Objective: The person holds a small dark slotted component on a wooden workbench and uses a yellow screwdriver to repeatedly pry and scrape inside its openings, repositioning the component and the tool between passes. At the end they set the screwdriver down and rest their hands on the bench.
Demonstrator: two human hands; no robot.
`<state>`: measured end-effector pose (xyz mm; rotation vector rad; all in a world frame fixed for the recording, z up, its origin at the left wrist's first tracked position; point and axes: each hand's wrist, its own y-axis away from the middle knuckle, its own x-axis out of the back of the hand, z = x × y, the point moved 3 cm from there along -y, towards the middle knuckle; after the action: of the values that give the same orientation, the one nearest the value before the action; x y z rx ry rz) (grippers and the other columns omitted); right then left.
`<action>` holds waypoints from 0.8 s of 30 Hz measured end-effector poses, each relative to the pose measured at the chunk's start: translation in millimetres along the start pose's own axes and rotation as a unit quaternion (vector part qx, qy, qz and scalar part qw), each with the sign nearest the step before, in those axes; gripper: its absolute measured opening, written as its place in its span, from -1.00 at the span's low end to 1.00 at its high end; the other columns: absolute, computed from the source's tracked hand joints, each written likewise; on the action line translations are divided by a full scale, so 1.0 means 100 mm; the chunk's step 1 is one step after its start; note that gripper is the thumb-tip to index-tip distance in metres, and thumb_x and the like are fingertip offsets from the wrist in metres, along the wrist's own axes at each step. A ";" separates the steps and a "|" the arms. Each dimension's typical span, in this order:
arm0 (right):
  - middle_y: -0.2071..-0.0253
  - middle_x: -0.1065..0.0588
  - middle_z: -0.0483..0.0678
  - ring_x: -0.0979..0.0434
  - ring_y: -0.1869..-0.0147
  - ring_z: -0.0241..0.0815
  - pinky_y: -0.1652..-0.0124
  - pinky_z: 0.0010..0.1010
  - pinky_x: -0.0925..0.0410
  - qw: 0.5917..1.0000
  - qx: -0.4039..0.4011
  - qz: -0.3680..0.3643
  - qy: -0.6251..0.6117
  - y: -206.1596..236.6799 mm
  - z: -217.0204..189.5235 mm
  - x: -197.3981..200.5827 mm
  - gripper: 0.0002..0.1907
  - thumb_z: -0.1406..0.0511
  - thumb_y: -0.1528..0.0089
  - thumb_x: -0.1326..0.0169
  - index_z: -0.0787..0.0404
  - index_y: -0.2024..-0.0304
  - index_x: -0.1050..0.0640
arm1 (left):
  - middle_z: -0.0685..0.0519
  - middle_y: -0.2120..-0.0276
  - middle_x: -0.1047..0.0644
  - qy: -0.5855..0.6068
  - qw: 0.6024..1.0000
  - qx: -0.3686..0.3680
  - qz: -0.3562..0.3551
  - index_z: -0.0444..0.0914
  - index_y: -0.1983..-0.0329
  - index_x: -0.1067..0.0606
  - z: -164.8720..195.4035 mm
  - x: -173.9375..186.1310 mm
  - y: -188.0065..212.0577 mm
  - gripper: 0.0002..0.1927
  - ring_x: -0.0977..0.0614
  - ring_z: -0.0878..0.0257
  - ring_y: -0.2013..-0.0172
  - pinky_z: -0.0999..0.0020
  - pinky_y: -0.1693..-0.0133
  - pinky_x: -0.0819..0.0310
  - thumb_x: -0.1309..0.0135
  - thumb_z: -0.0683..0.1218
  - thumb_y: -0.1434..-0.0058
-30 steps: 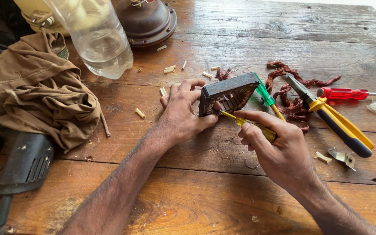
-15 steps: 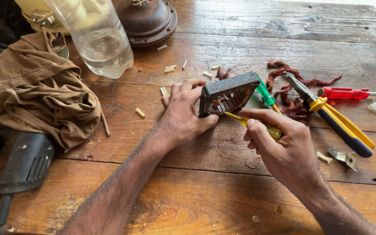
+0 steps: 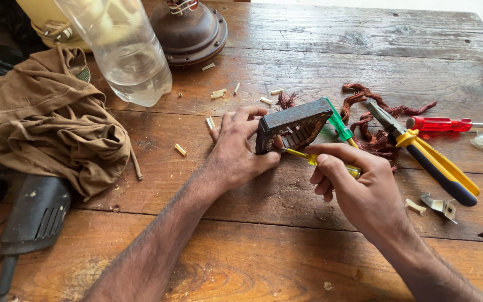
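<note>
Head camera, looking down on the worn wooden table [image 3: 320,50]: my left hand [image 3: 236,151] is wrapped around the dark, square, slotted metal block [image 3: 293,125], fingers curled tight on its near edge, propping it tilted on the boards at the table's middle. My right hand [image 3: 359,184] pinches a slim yellow-handled screwdriver [image 3: 322,161], whose tip goes into the block's slotted face. A green-handled screwdriver [image 3: 339,124] lies just behind the block. Right of it sit a tangle of reddish copper wire [image 3: 371,120], yellow-and-blue pliers [image 3: 431,162] and a red-handled screwdriver [image 3: 448,124]. A clear plastic bottle [image 3: 121,47] and a crumpled brown cloth [image 3: 46,123] lie to my left.
</note>
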<state>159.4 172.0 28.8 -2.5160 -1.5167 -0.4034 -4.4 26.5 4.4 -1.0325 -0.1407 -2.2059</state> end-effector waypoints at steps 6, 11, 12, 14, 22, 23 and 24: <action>0.42 -0.59 0.08 -0.57 0.40 -0.23 0.40 -0.42 -0.46 0.992 -0.033 0.004 -0.124 -0.06 0.12 0.05 -0.64 0.29 -0.37 0.06 0.42 -0.06 -0.60 | 0.11 -0.28 -0.31 -0.022 1.000 0.016 -0.003 0.01 0.19 -0.65 0.04 0.00 -0.01 -0.66 -0.15 0.15 -0.36 -0.05 -0.35 0.20 -0.33 0.05 0.10; 0.39 -0.57 0.11 -0.55 0.40 -0.19 0.40 -0.38 -0.44 0.972 -0.065 0.007 -0.227 -0.10 0.18 0.04 -0.61 0.26 -0.40 0.07 0.46 -0.08 -0.57 | 0.11 -0.28 -0.31 -0.019 1.000 0.015 -0.008 0.00 0.16 -0.65 0.04 0.00 -0.02 -0.64 -0.15 0.16 -0.36 -0.05 -0.35 0.18 -0.32 0.06 0.09; 0.38 -0.58 0.11 -0.56 0.37 -0.20 0.38 -0.38 -0.45 0.968 -0.064 0.007 -0.241 -0.10 0.17 0.04 -0.61 0.26 -0.40 0.07 0.46 -0.08 -0.56 | 0.09 -0.28 -0.30 -0.023 1.000 0.014 -0.013 -0.02 0.14 -0.64 0.05 0.00 -0.03 -0.62 -0.14 0.15 -0.36 -0.05 -0.36 0.19 -0.32 0.06 0.07; 0.35 -0.58 0.11 -0.59 0.32 -0.21 0.33 -0.39 -0.48 0.961 -0.064 0.007 -0.268 -0.08 0.13 0.01 -0.60 0.26 -0.39 0.09 0.47 -0.09 -0.54 | 0.07 -0.28 -0.28 -0.031 0.999 0.015 -0.023 -0.06 0.09 -0.62 0.05 -0.01 -0.04 -0.59 -0.13 0.14 -0.35 -0.05 -0.37 0.22 -0.31 0.07 0.04; 0.44 -0.60 -0.02 -0.57 0.42 -0.35 0.44 -0.55 -0.43 0.991 0.103 0.083 0.012 0.08 -0.13 0.10 -0.71 0.31 -0.37 0.02 0.32 -0.01 -0.64 | 0.01 -0.24 -0.33 -0.011 1.000 0.002 0.005 -0.11 0.16 -0.62 0.12 -0.05 -0.03 -0.62 -0.17 0.08 -0.32 -0.16 -0.33 0.16 -0.31 0.08 0.04; 0.45 -0.60 -0.03 -0.57 0.43 -0.36 0.45 -0.56 -0.43 0.990 0.106 0.094 0.013 0.08 -0.15 0.12 -0.72 0.31 -0.37 0.01 0.31 -0.01 -0.64 | 0.02 -0.24 -0.35 -0.005 1.000 0.002 0.016 -0.11 0.21 -0.63 0.13 -0.06 -0.04 -0.66 -0.19 0.08 -0.31 -0.16 -0.33 0.12 -0.31 0.08 0.04; 0.45 -0.59 -0.03 -0.56 0.43 -0.36 0.44 -0.56 -0.42 0.991 0.097 0.096 0.000 0.08 -0.15 0.13 -0.72 0.32 -0.37 0.01 0.32 0.00 -0.64 | 0.01 -0.24 -0.36 -0.003 1.000 0.002 0.028 -0.12 0.26 -0.64 0.13 -0.08 -0.04 -0.71 -0.19 0.07 -0.31 -0.21 -0.32 0.15 -0.31 0.06 0.04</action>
<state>170.0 174.8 46.8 -2.4770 -1.2331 -0.2144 4.8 38.5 8.2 -1.0282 -0.1175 -2.1505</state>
